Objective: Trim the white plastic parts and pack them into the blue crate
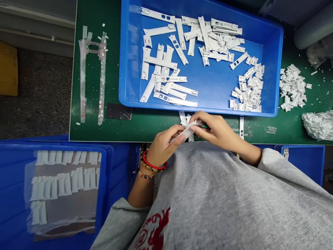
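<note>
A long white plastic piece (185, 132) is held slanted between my two hands, just above the table's front edge. My left hand (166, 142) has its fingers closed round the lower left end. The fingertips of my right hand (208, 126) pinch the upper right end, and something small and green (205, 127) shows by those fingers. Under and behind my hands lie a few more white pieces (183, 118), partly hidden. Just beyond is a blue tray (208, 76) with long white pieces at its left and back, and small white clips (249, 86) at its right.
Right of the tray are a heap of white clips (292, 86) and a filled plastic bag (317, 125). A black plate (119, 111) and tape strips (102, 83) lie on the green table (135, 128). At lower left, a blue crate (104, 173) holds rows of white pieces.
</note>
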A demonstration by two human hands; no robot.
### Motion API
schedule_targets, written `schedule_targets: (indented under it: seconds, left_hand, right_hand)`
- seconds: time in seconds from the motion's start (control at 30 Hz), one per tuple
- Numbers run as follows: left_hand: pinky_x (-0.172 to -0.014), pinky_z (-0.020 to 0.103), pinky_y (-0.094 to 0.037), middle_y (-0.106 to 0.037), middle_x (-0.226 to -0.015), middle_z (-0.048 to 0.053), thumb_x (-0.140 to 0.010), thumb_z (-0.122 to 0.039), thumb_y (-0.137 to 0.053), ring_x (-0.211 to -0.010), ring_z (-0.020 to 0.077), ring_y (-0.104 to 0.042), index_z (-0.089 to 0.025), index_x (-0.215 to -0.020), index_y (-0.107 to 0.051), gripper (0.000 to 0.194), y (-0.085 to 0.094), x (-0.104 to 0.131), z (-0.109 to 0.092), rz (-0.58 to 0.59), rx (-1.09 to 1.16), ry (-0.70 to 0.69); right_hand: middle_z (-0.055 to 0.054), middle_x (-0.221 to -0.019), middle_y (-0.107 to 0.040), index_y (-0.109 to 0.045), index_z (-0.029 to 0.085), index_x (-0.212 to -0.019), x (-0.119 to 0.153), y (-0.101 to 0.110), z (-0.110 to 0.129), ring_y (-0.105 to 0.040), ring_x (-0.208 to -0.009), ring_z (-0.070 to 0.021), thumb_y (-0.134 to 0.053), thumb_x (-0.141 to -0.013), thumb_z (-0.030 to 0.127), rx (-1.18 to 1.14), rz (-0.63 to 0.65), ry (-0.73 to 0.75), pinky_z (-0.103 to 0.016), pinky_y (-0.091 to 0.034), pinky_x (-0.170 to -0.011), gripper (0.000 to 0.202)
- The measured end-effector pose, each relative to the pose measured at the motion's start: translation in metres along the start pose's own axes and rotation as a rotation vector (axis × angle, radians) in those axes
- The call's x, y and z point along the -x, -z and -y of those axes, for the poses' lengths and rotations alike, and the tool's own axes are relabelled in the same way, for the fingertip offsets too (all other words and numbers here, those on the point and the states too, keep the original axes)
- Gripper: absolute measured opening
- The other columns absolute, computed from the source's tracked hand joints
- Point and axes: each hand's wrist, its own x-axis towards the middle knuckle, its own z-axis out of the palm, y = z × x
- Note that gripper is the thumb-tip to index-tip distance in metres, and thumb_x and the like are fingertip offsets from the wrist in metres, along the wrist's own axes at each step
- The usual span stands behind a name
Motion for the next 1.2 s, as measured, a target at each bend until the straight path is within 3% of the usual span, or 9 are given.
schedule_targets:
  seconds: [0.1,0.17,0.27,0.43,0.63,0.8,0.93,1.07,1.2]
  left_hand:
    - [-0.074,0.031,-0.054,-0.071,-0.089,0.007,-0.100,-0.053,-0.031,-0.080,0.0200,-0.067,-0.017,-0.108,-0.065,0.051,0.000,-0.003,0.011,-0.154,-0.024,0.058]
    - [-0.081,0.032,-0.054,-0.072,-0.097,0.008,-0.099,-0.047,-0.037,-0.088,0.0207,-0.067,-0.017,-0.110,-0.066,0.044,-0.001,-0.004,0.017,-0.210,-0.028,0.071]
    - [-0.088,0.032,-0.054,-0.072,-0.107,0.009,-0.094,-0.041,-0.053,-0.095,0.0209,-0.068,-0.017,-0.110,-0.066,0.031,-0.002,-0.006,0.019,-0.215,-0.018,0.014]
    - [-0.085,0.031,-0.055,-0.072,-0.101,0.007,-0.093,-0.038,-0.057,-0.093,0.0190,-0.068,-0.017,-0.107,-0.066,0.027,-0.005,-0.006,0.017,-0.244,0.018,-0.084]
    - [-0.085,0.033,-0.056,-0.072,-0.104,0.008,-0.094,-0.041,-0.057,-0.095,0.0208,-0.068,-0.019,-0.111,-0.067,0.030,-0.005,-0.004,0.018,-0.229,0.042,-0.115]
    - [-0.085,0.035,-0.056,-0.071,-0.107,0.010,-0.097,-0.044,-0.051,-0.096,0.0218,-0.067,-0.019,-0.116,-0.067,0.034,-0.005,-0.003,0.016,-0.192,0.056,-0.148]
    - [-0.083,0.035,-0.056,-0.071,-0.106,0.010,-0.098,-0.043,-0.050,-0.095,0.0217,-0.066,-0.020,-0.117,-0.066,0.034,-0.006,-0.003,0.014,-0.198,0.064,-0.201]
    - [-0.081,0.033,-0.055,-0.071,-0.104,0.009,-0.098,-0.039,-0.053,-0.092,0.0205,-0.066,-0.020,-0.117,-0.066,0.030,-0.007,-0.002,0.013,-0.212,0.079,-0.260]
    - [-0.079,0.033,-0.055,-0.071,-0.102,0.009,-0.098,-0.042,-0.052,-0.091,0.0208,-0.066,-0.020,-0.115,-0.066,0.032,-0.009,-0.003,0.012,-0.224,0.065,-0.253]
  right_hand:
    - [0.000,-0.076,-0.061,-0.059,0.018,-0.103,0.002,0.011,-0.004,-0.048,-0.060,-0.0111,-0.046,-0.100,0.037,0.046,-0.081,-0.096,-0.024,-0.031,-0.061,0.023]
    - [0.001,-0.071,-0.059,-0.061,0.017,-0.103,0.001,0.016,-0.008,-0.047,-0.059,-0.0117,-0.046,-0.100,0.036,0.124,-0.084,-0.177,-0.025,-0.030,-0.060,0.024]
    - [-0.001,-0.071,-0.062,-0.063,0.016,-0.105,-0.001,0.012,-0.019,-0.051,-0.060,-0.0138,-0.049,-0.098,0.032,0.267,0.033,-0.279,-0.026,-0.028,-0.060,0.023]
    - [-0.009,-0.089,-0.071,-0.062,0.014,-0.117,0.000,-0.011,-0.040,-0.061,-0.073,-0.0197,-0.052,-0.097,0.030,0.454,0.154,-0.313,-0.027,-0.032,-0.062,0.028]
    - [-0.016,-0.100,-0.069,-0.056,0.008,-0.117,0.008,-0.008,-0.031,-0.062,-0.084,-0.0238,-0.041,-0.097,0.024,0.487,0.066,-0.155,-0.033,-0.043,-0.071,0.030]
    - [-0.009,-0.091,-0.063,-0.055,0.016,-0.102,0.009,0.004,-0.005,-0.055,-0.076,-0.0165,-0.029,-0.104,0.027,0.317,0.126,0.053,-0.029,-0.041,-0.068,0.028]
    - [-0.004,-0.083,-0.061,-0.056,0.018,-0.105,0.008,0.004,0.005,-0.050,-0.069,-0.0138,-0.029,-0.106,0.029,0.304,0.152,0.075,-0.027,-0.037,-0.063,0.029]
    - [-0.008,-0.095,-0.063,-0.057,0.017,-0.106,0.007,0.001,0.005,-0.055,-0.083,-0.0175,-0.029,-0.106,0.032,0.274,0.117,0.145,-0.030,-0.042,-0.073,0.031]
    - [-0.007,-0.091,-0.061,-0.059,0.017,-0.109,0.006,0.002,0.004,-0.055,-0.083,-0.0191,-0.027,-0.106,0.033,0.246,0.106,0.190,-0.031,-0.043,-0.074,0.035]
